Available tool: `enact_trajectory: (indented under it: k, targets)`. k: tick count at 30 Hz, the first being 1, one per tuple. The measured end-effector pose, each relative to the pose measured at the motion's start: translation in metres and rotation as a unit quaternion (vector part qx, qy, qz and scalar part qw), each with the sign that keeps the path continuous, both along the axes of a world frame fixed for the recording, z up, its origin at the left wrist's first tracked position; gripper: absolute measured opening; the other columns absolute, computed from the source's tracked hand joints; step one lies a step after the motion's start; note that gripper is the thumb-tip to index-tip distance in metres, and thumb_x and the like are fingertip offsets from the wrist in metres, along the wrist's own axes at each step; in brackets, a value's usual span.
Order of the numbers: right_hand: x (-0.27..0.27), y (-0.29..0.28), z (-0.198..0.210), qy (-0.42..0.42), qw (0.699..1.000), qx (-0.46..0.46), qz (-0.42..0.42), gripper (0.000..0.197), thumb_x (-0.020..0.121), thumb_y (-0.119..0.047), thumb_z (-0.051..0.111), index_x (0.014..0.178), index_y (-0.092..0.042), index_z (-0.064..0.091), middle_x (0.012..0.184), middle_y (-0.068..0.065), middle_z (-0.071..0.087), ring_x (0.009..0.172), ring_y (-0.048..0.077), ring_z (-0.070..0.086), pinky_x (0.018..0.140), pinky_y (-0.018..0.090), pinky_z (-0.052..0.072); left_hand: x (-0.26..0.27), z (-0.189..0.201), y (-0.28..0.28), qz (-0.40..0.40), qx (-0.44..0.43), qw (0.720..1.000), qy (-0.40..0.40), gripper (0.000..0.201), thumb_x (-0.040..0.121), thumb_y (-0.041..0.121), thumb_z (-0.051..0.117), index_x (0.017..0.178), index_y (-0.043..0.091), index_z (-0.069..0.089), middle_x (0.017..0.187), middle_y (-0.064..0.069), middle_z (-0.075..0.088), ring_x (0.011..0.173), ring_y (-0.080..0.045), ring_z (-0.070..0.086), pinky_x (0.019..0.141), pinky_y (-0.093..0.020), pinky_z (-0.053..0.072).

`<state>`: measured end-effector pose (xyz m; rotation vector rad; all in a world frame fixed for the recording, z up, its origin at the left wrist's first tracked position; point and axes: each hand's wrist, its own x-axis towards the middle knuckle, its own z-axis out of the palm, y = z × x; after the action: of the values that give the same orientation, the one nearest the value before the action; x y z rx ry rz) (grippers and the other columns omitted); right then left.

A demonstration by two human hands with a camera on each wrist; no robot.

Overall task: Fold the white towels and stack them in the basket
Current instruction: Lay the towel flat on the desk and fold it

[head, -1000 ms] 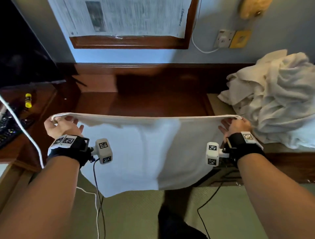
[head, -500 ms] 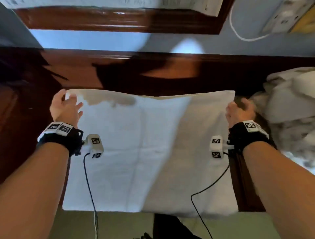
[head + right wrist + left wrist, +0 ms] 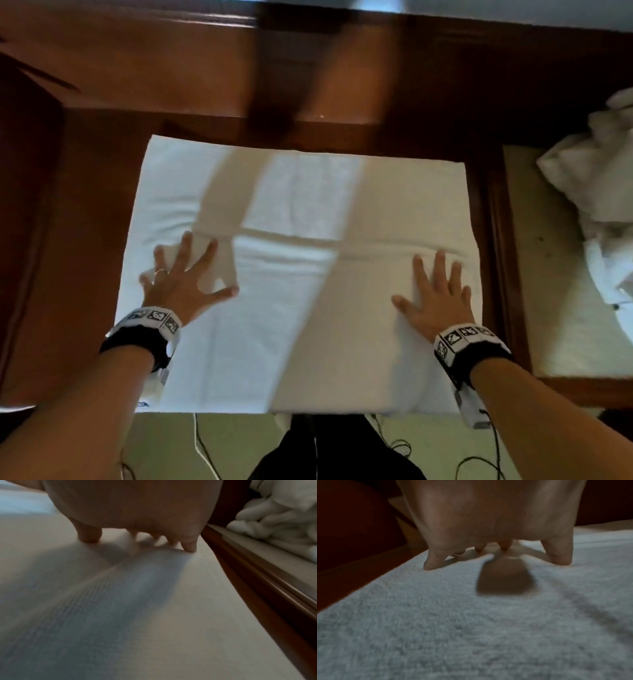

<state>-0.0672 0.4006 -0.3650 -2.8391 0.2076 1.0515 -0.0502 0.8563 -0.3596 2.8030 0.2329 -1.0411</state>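
A white towel (image 3: 301,274) lies spread flat on the dark wooden desk (image 3: 85,212), its near edge at the desk's front. A crease runs across its middle. My left hand (image 3: 185,274) lies flat on the towel's left part with fingers spread. My right hand (image 3: 435,291) lies flat on the right part, fingers straight. In the left wrist view my fingertips (image 3: 431,565) touch the towel (image 3: 471,628). In the right wrist view my fingertips (image 3: 190,547) press the towel (image 3: 137,608). No basket is in view.
A heap of crumpled white towels (image 3: 596,192) sits on a pale surface (image 3: 555,308) to the right, seen also in the right wrist view as a towel heap (image 3: 278,513). A raised wooden ledge (image 3: 205,58) runs along the desk's back. Cables (image 3: 404,448) lie on the green floor below.
The towel was held up by its top corners; it now lies flat on the desk. Both hands let go of the corners and moved back onto its surface, palms down.
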Motion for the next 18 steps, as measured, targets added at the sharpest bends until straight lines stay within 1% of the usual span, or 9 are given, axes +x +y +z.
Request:
enact_trajectory:
  k: [3, 5, 7, 9, 11, 13, 14, 16, 18]
  targets:
    - [0.051, -0.002, -0.005, -0.014, 1.000, 0.002, 0.006, 0.088, 0.087, -0.078, 0.031, 0.151, -0.041, -0.017, 0.158, -0.002, -0.035, 0.147, 0.034, -0.025, 0.119, 0.060, 0.004, 0.050, -0.007, 0.008, -0.025, -0.001, 1.000, -0.005, 0.113, 0.050, 0.106, 0.032, 0.137, 0.066, -0.029, 0.161, 0.014, -0.032, 0.151, -0.040, -0.013, 0.114, -0.071, 0.016]
    - [0.076, -0.001, -0.006, -0.011, 1.000, 0.000, 0.003, 0.088, 0.088, -0.077, 0.033, 0.152, -0.041, -0.015, 0.159, -0.001, -0.032, 0.148, 0.034, -0.023, 0.119, 0.060, 0.004, 0.070, -0.009, 0.007, -0.013, -0.010, 1.000, -0.009, 0.112, 0.060, 0.094, 0.044, 0.148, 0.059, -0.016, 0.163, 0.012, -0.029, 0.152, -0.038, -0.014, 0.117, -0.069, 0.013]
    - [0.074, 0.003, -0.003, -0.017, 1.000, -0.002, 0.005, 0.084, 0.091, -0.073, 0.032, 0.153, -0.039, -0.014, 0.159, 0.002, -0.032, 0.147, 0.033, -0.025, 0.120, 0.058, 0.003, 0.063, -0.011, 0.001, -0.013, -0.015, 0.999, -0.026, 0.105, 0.072, 0.085, 0.051, 0.153, 0.053, -0.007, 0.165, 0.008, -0.025, 0.153, -0.035, -0.012, 0.119, -0.064, 0.012]
    - [0.041, 0.006, 0.005, -0.040, 0.999, -0.017, 0.030, 0.078, 0.095, -0.067, 0.028, 0.153, -0.037, -0.014, 0.157, 0.004, -0.036, 0.146, 0.033, -0.029, 0.120, 0.057, -0.001, 0.030, -0.014, -0.003, -0.022, -0.031, 0.997, -0.063, 0.095, 0.081, 0.076, 0.054, 0.156, 0.049, 0.002, 0.167, 0.005, -0.018, 0.153, -0.033, -0.006, 0.119, -0.064, 0.014]
    - [-0.010, 0.009, 0.014, -0.018, 0.997, -0.020, 0.070, 0.074, 0.096, -0.066, 0.021, 0.151, -0.039, -0.021, 0.154, 0.003, -0.041, 0.144, 0.036, -0.031, 0.120, 0.058, -0.002, -0.026, -0.014, -0.004, -0.012, -0.048, 0.996, -0.077, 0.084, 0.088, 0.075, 0.043, 0.158, 0.046, 0.008, 0.168, 0.005, -0.011, 0.154, -0.033, 0.000, 0.116, -0.068, 0.018]
    - [-0.049, 0.008, 0.016, 0.028, 0.997, -0.004, 0.067, 0.072, 0.092, -0.070, 0.010, 0.146, -0.044, -0.031, 0.153, 0.001, -0.044, 0.143, 0.039, -0.031, 0.119, 0.061, 0.002, -0.080, -0.007, -0.004, 0.000, -0.040, 0.998, -0.043, 0.080, 0.088, 0.082, 0.024, 0.157, 0.050, 0.001, 0.167, 0.010, -0.016, 0.154, -0.034, -0.001, 0.113, -0.072, 0.019]
    - [-0.056, 0.006, 0.013, 0.039, 0.998, -0.003, 0.057, 0.072, 0.090, -0.072, 0.007, 0.143, -0.045, -0.033, 0.152, 0.000, -0.044, 0.144, 0.040, -0.030, 0.119, 0.062, 0.004, -0.094, -0.007, -0.002, -0.004, -0.026, 0.999, -0.032, 0.079, 0.085, 0.084, 0.017, 0.155, 0.053, -0.005, 0.166, 0.011, -0.021, 0.154, -0.035, -0.003, 0.112, -0.072, 0.020]
    - [-0.049, 0.005, 0.007, 0.048, 0.998, -0.007, 0.044, 0.075, 0.089, -0.073, 0.009, 0.145, -0.045, -0.031, 0.153, 0.000, -0.043, 0.144, 0.041, -0.029, 0.118, 0.064, 0.004, -0.090, -0.005, 0.002, -0.007, -0.007, 1.000, -0.002, 0.079, 0.082, 0.088, 0.011, 0.149, 0.058, -0.018, 0.162, 0.013, -0.031, 0.154, -0.035, -0.009, 0.113, -0.071, 0.019]
    - [-0.027, 0.005, 0.001, 0.023, 0.998, -0.014, 0.051, 0.076, 0.091, -0.072, 0.014, 0.149, -0.042, -0.025, 0.155, 0.001, -0.041, 0.144, 0.042, -0.027, 0.117, 0.065, 0.003, -0.063, -0.010, 0.005, -0.015, 0.006, 1.000, -0.005, 0.082, 0.079, 0.088, 0.013, 0.146, 0.059, -0.023, 0.160, 0.013, -0.034, 0.153, -0.034, -0.014, 0.114, -0.071, 0.016]
